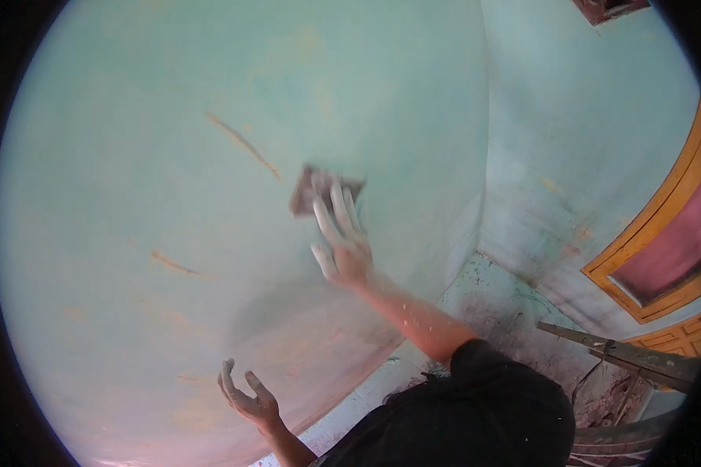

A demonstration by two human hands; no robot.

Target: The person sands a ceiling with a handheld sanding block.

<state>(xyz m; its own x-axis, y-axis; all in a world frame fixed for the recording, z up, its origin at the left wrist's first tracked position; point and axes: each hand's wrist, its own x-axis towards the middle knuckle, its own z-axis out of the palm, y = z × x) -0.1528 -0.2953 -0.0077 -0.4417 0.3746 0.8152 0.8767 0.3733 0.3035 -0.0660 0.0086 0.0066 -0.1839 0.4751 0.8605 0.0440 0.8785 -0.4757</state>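
My right hand (343, 245) is raised against a pale green wall (171, 171). Its white, dusty fingers lie over a dark brown sheet of sandpaper (302, 193) and press it flat to the wall. The sheet and fingertips are slightly blurred. Lower down on the left, my left hand (251, 401) is held up in front of the wall with its fingers apart and nothing in it. Dust coats its fingers too.
Brownish streaks (245, 145) mark the wall. It meets a second wall (553, 140) at a corner on the right. There, a yellow frame (642, 241) surrounds a pink panel. A wooden beam (615, 350) juts in at lower right above a dusty floor (498, 303).
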